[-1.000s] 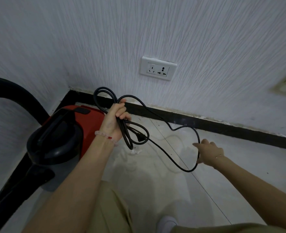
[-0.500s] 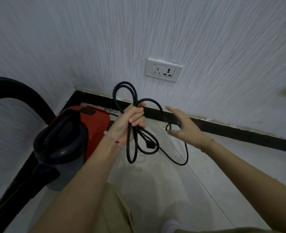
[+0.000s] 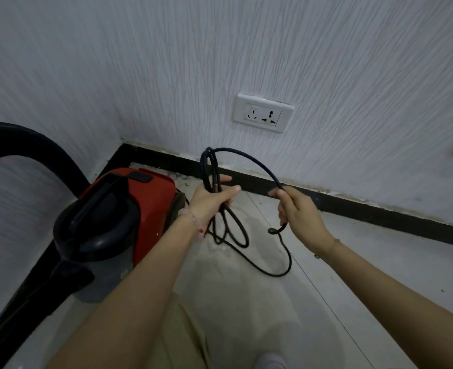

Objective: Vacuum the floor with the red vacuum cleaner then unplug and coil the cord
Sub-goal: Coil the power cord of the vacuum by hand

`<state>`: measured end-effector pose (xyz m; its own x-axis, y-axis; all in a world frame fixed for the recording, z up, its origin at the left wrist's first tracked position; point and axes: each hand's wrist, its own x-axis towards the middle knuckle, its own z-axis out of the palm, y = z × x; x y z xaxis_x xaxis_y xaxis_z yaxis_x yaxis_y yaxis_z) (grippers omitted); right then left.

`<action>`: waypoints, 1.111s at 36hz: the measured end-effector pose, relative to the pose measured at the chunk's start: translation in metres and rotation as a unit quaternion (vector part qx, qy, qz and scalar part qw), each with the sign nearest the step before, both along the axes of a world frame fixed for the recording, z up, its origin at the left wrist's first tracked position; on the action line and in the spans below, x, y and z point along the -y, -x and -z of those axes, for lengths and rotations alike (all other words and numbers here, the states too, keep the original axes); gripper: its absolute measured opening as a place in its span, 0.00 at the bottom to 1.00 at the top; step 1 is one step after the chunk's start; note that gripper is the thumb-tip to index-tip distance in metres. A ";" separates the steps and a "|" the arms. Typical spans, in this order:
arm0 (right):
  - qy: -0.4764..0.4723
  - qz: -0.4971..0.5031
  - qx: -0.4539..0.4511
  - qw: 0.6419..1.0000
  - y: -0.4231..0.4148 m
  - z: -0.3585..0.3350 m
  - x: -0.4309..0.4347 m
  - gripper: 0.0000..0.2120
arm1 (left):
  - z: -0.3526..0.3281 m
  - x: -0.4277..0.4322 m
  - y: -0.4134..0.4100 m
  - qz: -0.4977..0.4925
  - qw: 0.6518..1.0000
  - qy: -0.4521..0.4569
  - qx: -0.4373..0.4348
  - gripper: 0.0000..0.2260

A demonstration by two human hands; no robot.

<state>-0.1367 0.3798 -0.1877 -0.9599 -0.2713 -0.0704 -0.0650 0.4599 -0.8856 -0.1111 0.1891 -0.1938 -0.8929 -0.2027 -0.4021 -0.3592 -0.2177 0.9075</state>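
Cord coiling beside the red vacuum cleaner at nine o'clock: my left hand grips the gathered loops, its upper fingers only loosely closed, while my right hand at three o'clock pinches the next strand. Slack trails on the floor at six o'clock. I judge the loops could slip from that loose grip, or the kinked slack could tangle the coil.

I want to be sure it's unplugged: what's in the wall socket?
Nothing: the socket shows bare holes. The cord runs from the left hand to the right hand; its plug cannot be seen.
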 end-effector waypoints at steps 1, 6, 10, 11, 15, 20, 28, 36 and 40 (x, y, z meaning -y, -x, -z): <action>-0.002 -0.013 -0.006 1.000 -0.003 -0.003 0.005 0.12 | -0.002 -0.004 0.000 0.002 1.000 -0.023 0.004 0.15; -0.051 -0.090 -0.058 0.993 -0.015 -0.010 0.018 0.10 | -0.001 -0.018 0.001 0.015 0.991 -0.131 0.002 0.19; -0.160 -0.159 -0.069 0.972 -0.021 -0.009 0.027 0.09 | -0.007 -0.029 -0.001 0.059 0.985 -0.160 -0.013 0.16; -0.181 -0.174 -0.071 0.965 -0.023 -0.008 0.028 0.09 | -0.009 -0.031 -0.003 0.074 0.989 -0.127 -0.011 0.17; -0.092 -0.181 0.010 0.979 -0.027 -0.005 0.029 0.10 | -0.011 -0.035 -0.002 0.000 0.995 -0.095 -0.028 0.03; 0.033 -0.199 0.142 0.969 -0.026 -0.004 0.017 0.11 | -0.008 -0.008 0.008 -0.149 0.967 -0.202 -0.044 0.07; -0.377 -0.349 0.078 0.855 -0.009 0.043 -0.025 0.15 | -0.011 0.025 0.002 -0.175 0.856 -0.477 -0.095 0.10; -0.309 -0.177 -0.067 0.932 0.011 0.022 -0.037 0.07 | -0.007 0.019 -0.005 0.032 0.954 -0.292 0.059 0.06; -0.287 -0.160 -0.178 0.928 0.012 -0.006 -0.009 0.08 | 0.001 -0.007 -0.007 0.187 0.979 -0.068 0.051 0.05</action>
